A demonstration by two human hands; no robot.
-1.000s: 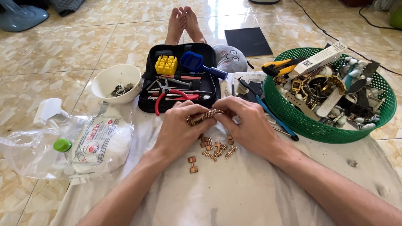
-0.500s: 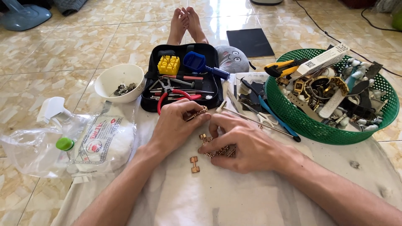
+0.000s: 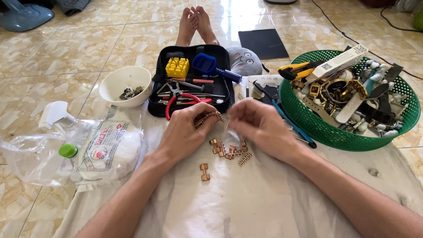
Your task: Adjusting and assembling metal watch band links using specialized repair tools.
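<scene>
One bracelet strip [image 3: 210,117] in left hand [image 3: 185,132]

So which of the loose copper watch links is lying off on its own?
The link pair nearest the camera, below the left hand; the others cluster together.

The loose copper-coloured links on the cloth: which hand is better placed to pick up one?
Probably the right hand. It hovers just above the loose links and seems to hold nothing, while the left hand grips the bracelet strip.
</scene>
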